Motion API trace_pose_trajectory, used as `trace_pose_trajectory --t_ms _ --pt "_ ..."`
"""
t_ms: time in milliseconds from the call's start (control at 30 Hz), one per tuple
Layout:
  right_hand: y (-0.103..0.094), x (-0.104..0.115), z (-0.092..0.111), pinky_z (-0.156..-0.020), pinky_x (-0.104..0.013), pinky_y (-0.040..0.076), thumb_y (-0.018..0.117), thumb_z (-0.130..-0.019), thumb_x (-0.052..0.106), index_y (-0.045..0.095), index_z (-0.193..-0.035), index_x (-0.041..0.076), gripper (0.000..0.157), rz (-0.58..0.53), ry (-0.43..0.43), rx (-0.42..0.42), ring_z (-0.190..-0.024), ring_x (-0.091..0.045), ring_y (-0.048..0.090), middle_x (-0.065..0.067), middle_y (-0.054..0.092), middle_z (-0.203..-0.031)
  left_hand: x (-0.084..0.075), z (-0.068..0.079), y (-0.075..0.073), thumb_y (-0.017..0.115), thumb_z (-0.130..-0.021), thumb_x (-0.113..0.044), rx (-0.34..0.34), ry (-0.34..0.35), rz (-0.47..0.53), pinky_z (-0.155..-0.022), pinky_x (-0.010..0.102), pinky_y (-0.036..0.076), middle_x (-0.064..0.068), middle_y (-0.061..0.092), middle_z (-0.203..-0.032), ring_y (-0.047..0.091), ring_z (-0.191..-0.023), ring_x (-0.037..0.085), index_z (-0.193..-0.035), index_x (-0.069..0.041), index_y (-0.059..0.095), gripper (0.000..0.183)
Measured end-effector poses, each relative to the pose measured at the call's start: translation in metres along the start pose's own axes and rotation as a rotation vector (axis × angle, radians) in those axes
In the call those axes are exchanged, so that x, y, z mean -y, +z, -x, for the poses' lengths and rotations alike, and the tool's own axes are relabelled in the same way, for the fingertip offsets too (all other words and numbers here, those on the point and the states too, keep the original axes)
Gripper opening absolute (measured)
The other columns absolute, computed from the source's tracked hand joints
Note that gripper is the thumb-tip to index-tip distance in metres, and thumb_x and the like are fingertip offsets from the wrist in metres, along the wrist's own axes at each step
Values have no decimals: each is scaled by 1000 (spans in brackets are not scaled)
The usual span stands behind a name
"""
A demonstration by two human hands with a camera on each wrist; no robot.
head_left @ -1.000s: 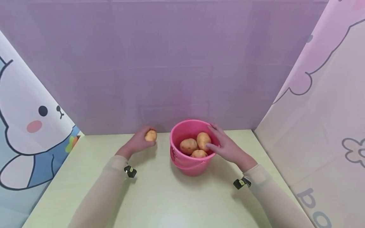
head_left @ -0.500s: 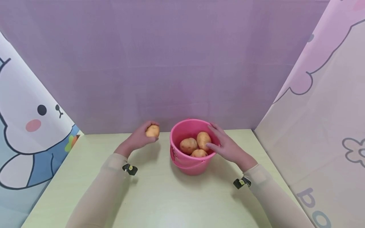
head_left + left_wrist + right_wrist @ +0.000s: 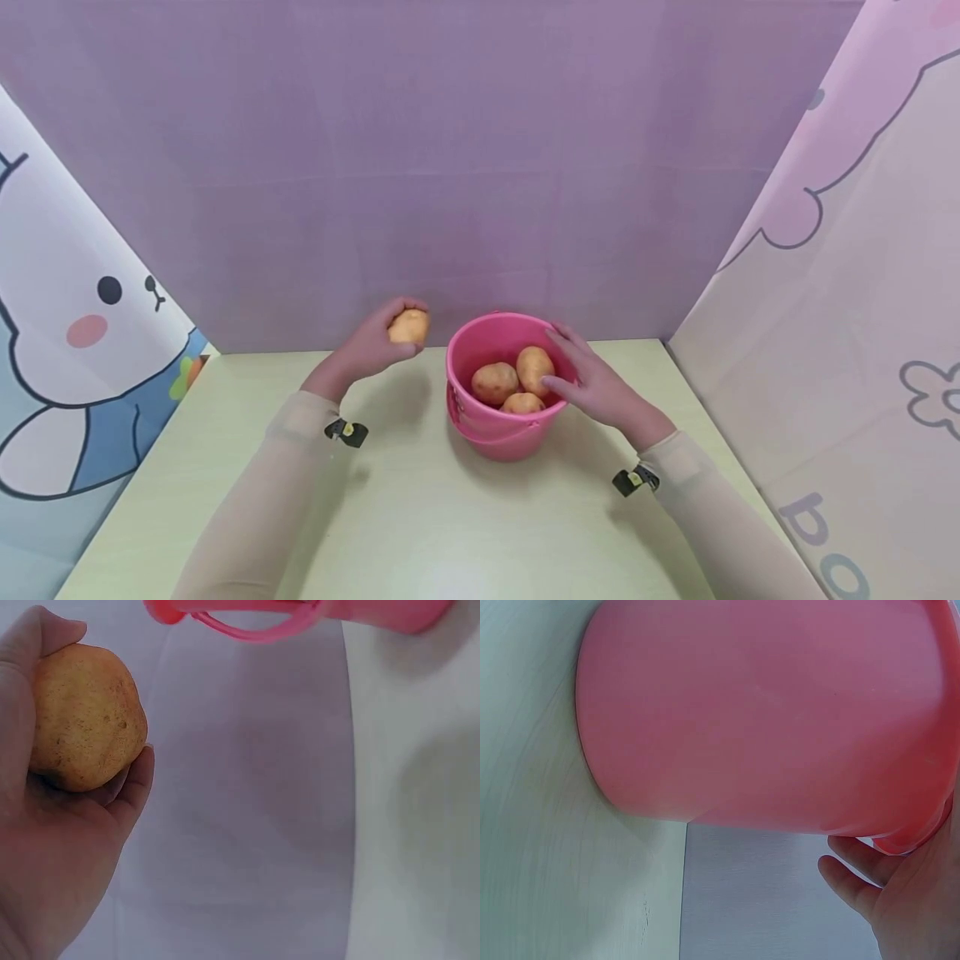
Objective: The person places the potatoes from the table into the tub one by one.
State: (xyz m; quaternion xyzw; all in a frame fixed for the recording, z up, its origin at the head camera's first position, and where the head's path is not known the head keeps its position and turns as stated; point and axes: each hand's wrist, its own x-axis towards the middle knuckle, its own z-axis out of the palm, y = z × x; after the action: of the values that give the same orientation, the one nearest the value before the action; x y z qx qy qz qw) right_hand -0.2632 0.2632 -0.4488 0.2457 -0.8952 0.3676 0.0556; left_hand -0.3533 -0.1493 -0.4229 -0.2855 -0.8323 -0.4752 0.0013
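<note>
A tan potato [image 3: 409,327] is held up in my left hand [image 3: 369,343], which stands left of the bucket and above the table's back edge. In the left wrist view the thumb and fingers wrap around the potato [image 3: 88,716]. An upright pink bucket [image 3: 495,432] stands on the table with its handle hanging down at the front. Inside it lie potatoes [image 3: 495,384], three of them visible. My right hand [image 3: 600,385] grips the bucket's right rim, thumb over the inside. The right wrist view shows some fingers [image 3: 847,883] outside, below the rim.
The pale wooden table [image 3: 450,533] runs back to a purple cloth wall [image 3: 480,167]. Printed cartoon panels rise at the left [image 3: 52,333] and the right [image 3: 862,333]. Small black cameras are worn on both wrists.
My left hand has lifted the potato up from low over the table and carried it slightly right, toward the bucket. The right hand and the bucket have stayed in place.
</note>
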Motion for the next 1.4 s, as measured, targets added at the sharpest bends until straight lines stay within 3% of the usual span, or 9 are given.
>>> trace_pose_trajectory --t_ms 267,867,1067,1400 --pt "1 2 0 -120 -68 42 76 -105 40 34 -175 16 85 4 -1 1 -164 -43 29 -9 21 -182 -19 -8 4 82 -90 -9 15 64 11 -76 45 57 10 62 -125 61 -98 32 -145 -17 63 59" --pt "1 3 1 -121 -68 41 75 -105 39 33 -175 17 85 -7 9 1 -165 -42 26 -8 19 -183 -47 -26 22 83 -89 -11 122 107 34 -81 48 62 4 63 -129 64 -105 31 -141 -23 65 57" --pt "1 2 1 -122 -67 40 76 -105 40 34 -175 17 85 0 2 -2 -165 -41 27 -8 20 -182 -55 -35 30 81 -88 -11 166 148 5 -82 46 63 1 65 -130 64 -107 28 -140 -22 66 56" --pt "2 2 -1 -123 -66 39 75 -105 41 34 -175 17 84 2 -22 -6 -164 -40 29 -7 21 -182 -70 -48 42 82 -88 -13 246 223 -78 -91 44 61 -2 64 -132 63 -112 23 -147 -10 64 62"
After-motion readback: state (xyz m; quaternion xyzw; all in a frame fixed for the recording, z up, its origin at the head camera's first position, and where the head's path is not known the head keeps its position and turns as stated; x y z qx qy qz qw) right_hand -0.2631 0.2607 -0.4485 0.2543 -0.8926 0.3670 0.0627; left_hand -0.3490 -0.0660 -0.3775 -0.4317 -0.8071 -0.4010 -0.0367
